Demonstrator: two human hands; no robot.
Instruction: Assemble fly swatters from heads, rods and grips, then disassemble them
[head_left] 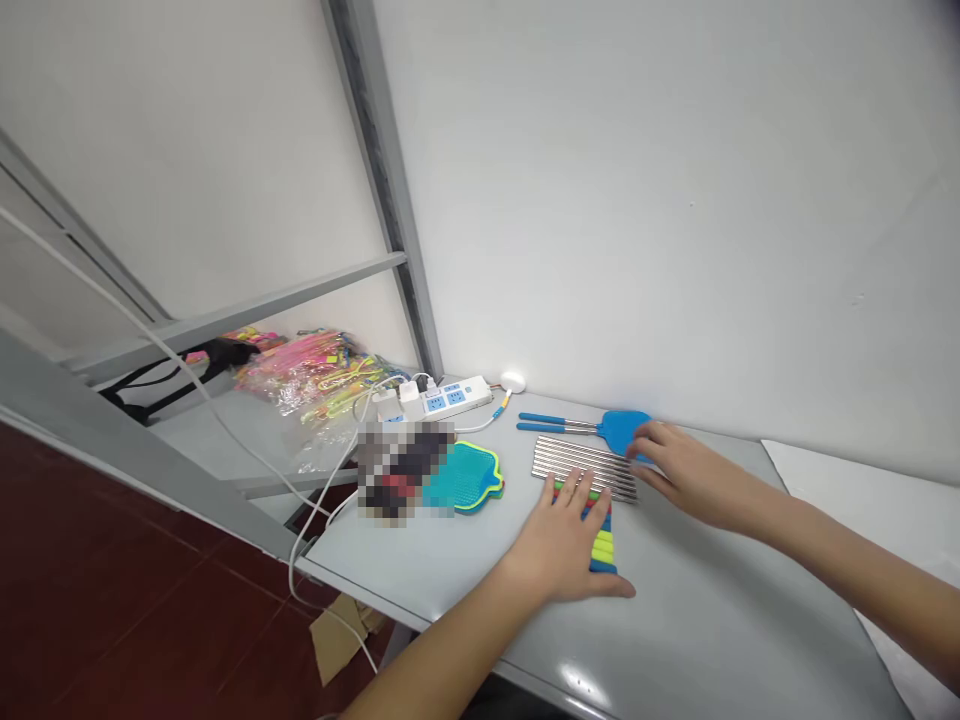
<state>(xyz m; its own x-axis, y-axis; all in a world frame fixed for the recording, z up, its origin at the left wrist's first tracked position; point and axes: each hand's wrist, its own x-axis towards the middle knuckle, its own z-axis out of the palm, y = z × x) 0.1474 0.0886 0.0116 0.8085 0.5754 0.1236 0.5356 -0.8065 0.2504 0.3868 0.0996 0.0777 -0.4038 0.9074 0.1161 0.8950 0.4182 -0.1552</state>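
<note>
My left hand (559, 545) lies flat with fingers spread over a row of coloured handle grips (602, 548), blue, yellow, red and green, partly hidden beneath it. Thin silver metal rods (574, 457) extend side by side from them, just past my fingertips. At the rods' far end is my right hand (694, 475), fingers apart and slightly bent, over the edge of a blue fly swatter head (622, 428). Whether it touches the rods or swatter I cannot tell. Two blue handles (541, 424) on metal stems run left from the blue head.
Stacked teal and yellow-edged swatter heads (465, 480) lie left, beside a pixelated patch. Behind them are a white power strip (457, 397) and a loose white cable (292, 570). Plastic-wrapped colourful items (322, 365) sit behind a metal frame (390, 200). White sheeting (825, 480) covers the right side.
</note>
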